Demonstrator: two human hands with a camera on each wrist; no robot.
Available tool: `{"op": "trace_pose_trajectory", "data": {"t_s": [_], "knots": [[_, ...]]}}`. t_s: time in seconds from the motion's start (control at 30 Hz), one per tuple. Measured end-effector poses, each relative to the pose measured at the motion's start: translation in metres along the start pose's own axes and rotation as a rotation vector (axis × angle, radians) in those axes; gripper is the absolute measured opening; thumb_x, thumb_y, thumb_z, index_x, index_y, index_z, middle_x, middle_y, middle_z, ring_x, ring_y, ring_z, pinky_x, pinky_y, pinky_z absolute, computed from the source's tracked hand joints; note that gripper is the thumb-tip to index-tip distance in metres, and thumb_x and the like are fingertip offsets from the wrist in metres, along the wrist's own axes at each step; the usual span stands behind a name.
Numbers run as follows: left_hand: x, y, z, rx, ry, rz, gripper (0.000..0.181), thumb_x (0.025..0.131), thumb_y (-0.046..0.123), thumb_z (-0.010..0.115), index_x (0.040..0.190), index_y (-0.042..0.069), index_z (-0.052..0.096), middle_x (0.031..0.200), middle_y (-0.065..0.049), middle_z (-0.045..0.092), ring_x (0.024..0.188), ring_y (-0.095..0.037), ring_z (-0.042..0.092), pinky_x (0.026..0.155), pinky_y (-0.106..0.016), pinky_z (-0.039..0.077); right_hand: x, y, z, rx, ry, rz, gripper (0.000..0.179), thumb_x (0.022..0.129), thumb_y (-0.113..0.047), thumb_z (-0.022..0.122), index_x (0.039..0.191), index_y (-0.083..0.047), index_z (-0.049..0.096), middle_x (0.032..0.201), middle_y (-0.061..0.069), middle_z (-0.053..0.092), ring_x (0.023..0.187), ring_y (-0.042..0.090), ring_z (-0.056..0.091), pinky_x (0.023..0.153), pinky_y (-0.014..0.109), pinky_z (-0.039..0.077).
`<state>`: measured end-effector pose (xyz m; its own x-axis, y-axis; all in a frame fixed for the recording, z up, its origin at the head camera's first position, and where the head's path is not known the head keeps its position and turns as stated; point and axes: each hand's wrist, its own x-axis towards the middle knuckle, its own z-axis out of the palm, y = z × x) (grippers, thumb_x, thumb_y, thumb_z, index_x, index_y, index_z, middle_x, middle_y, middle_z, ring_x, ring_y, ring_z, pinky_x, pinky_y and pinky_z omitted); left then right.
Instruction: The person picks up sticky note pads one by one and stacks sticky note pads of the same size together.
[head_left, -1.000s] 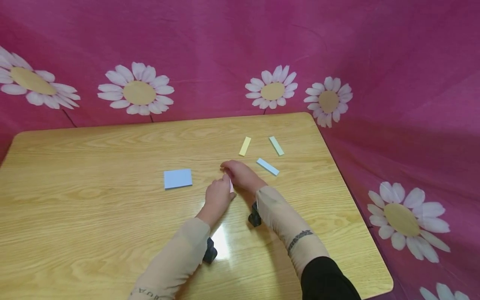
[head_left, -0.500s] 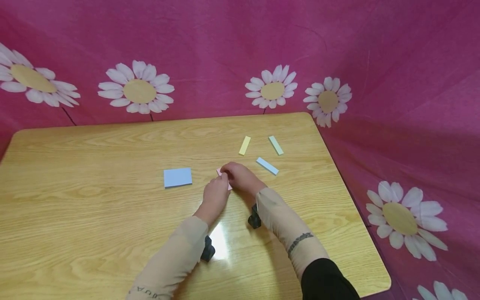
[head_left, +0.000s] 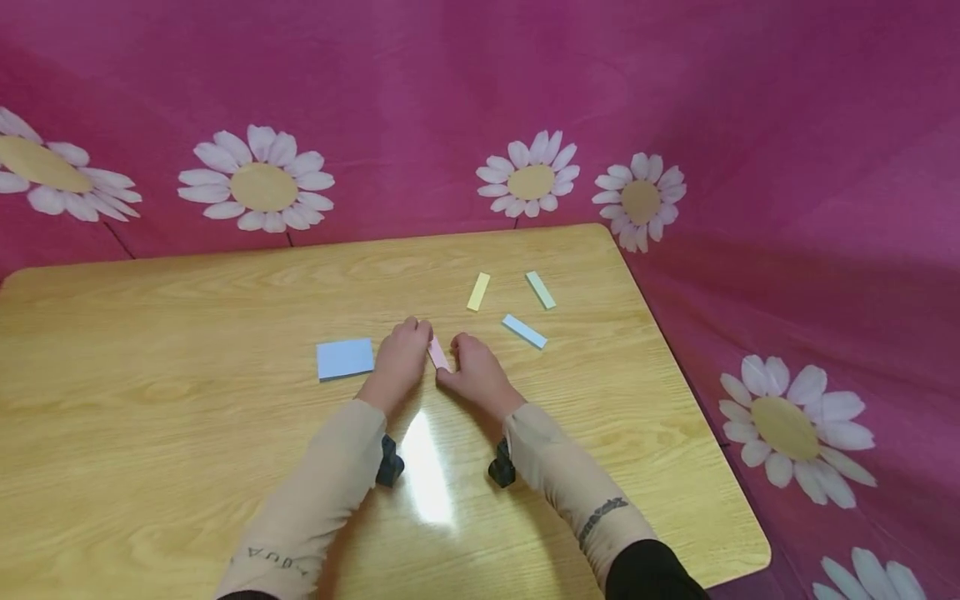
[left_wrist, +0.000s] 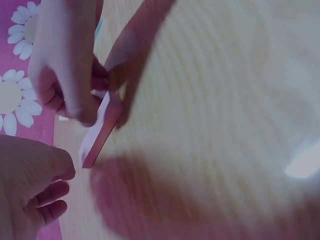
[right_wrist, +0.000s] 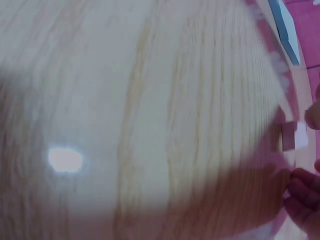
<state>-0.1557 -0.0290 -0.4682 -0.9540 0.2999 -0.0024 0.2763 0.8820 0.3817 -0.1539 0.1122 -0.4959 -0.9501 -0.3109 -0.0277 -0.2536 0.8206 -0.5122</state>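
Note:
A pink strip of sticky notes (head_left: 438,354) lies at a slant on the table between my hands. My left hand (head_left: 401,354) is just left of its far end, fingers loosely bent; in the left wrist view a small gap shows between left thumb and strip. My right hand (head_left: 480,377) is on the other side, its thumb by the near end and its fingers spread from it. Whether that thumb touches the strip I cannot tell. Close to my left hand lies a larger blue pad (head_left: 345,359). The strip's near end (right_wrist: 288,136) shows in the right wrist view.
Farther right lie a yellow strip (head_left: 478,292), a green strip (head_left: 541,290) and a light blue strip (head_left: 524,331). The wooden table (head_left: 187,433) ends at a pink flowered cloth (head_left: 405,125) behind and to the right.
My hands, close together around the pink strip before, have moved apart. The left hand has moved left and forward. More of the strip now shows, lying between them.

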Motion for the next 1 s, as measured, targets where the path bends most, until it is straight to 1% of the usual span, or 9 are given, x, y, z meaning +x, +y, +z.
{"op": "trace_pose_trajectory", "data": {"t_s": [0.13,0.23,0.3,0.4,0.47,0.57,0.67,0.83,1.0], "knots": [[0.004,-0.005,-0.007,0.003,-0.065,0.111,0.023,0.089,-0.003,0.044,0.109,-0.002,0.055,0.108,-0.018,0.053,0.099,-0.033,0.051,0.081,-0.044,0.043,-0.003,-0.006,0.005,0.000,-0.008,0.000,0.047,0.068,-0.026,0.068,0.102,0.001,0.049,0.090,0.009,0.055,0.078,0.020,0.053,0.072,0.031,0.045],[0.004,-0.007,-0.007,-0.025,-0.090,0.200,0.024,0.090,-0.002,0.043,0.111,-0.004,0.054,0.113,-0.018,0.053,0.105,-0.033,0.050,0.088,-0.043,0.039,-0.005,-0.008,0.007,-0.012,-0.015,-0.006,0.050,0.068,-0.025,0.069,0.105,0.002,0.048,0.097,0.012,0.057,0.086,0.023,0.055,0.076,0.032,0.045],[0.005,-0.007,-0.006,-0.039,-0.092,0.249,0.024,0.089,-0.002,0.043,0.111,-0.004,0.055,0.113,-0.018,0.054,0.106,-0.033,0.050,0.090,-0.041,0.038,-0.006,-0.007,0.007,-0.027,-0.015,-0.013,0.050,0.068,-0.024,0.069,0.105,0.002,0.048,0.100,0.014,0.058,0.090,0.024,0.056,0.078,0.033,0.045],[0.007,-0.005,-0.004,-0.008,-0.101,0.289,0.026,0.085,-0.006,0.044,0.108,-0.002,0.056,0.108,-0.017,0.057,0.100,-0.031,0.053,0.088,-0.039,0.040,-0.006,-0.005,0.006,-0.033,-0.021,-0.017,0.049,0.070,-0.022,0.069,0.106,0.002,0.047,0.103,0.015,0.058,0.094,0.025,0.056,0.080,0.033,0.044],[0.008,-0.004,-0.002,0.031,-0.103,0.296,0.023,0.083,-0.007,0.047,0.102,-0.001,0.058,0.100,-0.015,0.059,0.093,-0.030,0.056,0.083,-0.038,0.043,-0.006,-0.003,0.005,-0.028,-0.029,-0.023,0.047,0.070,-0.020,0.069,0.106,0.002,0.047,0.105,0.015,0.058,0.096,0.025,0.055,0.081,0.033,0.044],[0.010,-0.003,0.001,0.084,-0.128,0.286,0.017,0.082,-0.007,0.049,0.094,0.001,0.059,0.090,-0.012,0.059,0.084,-0.027,0.056,0.077,-0.037,0.044,-0.005,0.000,0.003,-0.017,-0.041,-0.036,0.044,0.071,-0.015,0.067,0.107,0.002,0.047,0.104,0.016,0.058,0.093,0.025,0.055,0.081,0.034,0.044],[0.012,-0.001,0.004,0.090,-0.141,0.274,0.014,0.083,-0.006,0.048,0.089,0.002,0.058,0.086,-0.011,0.058,0.082,-0.027,0.055,0.075,-0.036,0.044,-0.005,0.004,0.000,-0.015,-0.038,-0.042,0.041,0.071,-0.009,0.064,0.107,0.002,0.047,0.101,0.015,0.058,0.089,0.024,0.055,0.079,0.034,0.044],[0.008,-0.001,0.007,0.081,-0.115,0.275,0.014,0.085,-0.005,0.047,0.091,0.002,0.057,0.087,-0.013,0.059,0.079,-0.029,0.056,0.073,-0.038,0.045,-0.004,0.009,-0.003,-0.018,-0.043,-0.056,0.040,0.069,-0.002,0.062,0.107,0.003,0.048,0.097,0.013,0.058,0.085,0.023,0.054,0.078,0.034,0.044],[-0.001,0.001,0.009,0.089,-0.127,0.249,0.014,0.087,-0.004,0.047,0.098,0.000,0.055,0.089,-0.015,0.059,0.079,-0.029,0.057,0.072,-0.039,0.046,-0.002,0.010,-0.006,-0.001,-0.090,-0.078,0.041,0.069,0.001,0.063,0.108,0.002,0.048,0.089,0.009,0.056,0.078,0.019,0.051,0.073,0.031,0.044]]}}
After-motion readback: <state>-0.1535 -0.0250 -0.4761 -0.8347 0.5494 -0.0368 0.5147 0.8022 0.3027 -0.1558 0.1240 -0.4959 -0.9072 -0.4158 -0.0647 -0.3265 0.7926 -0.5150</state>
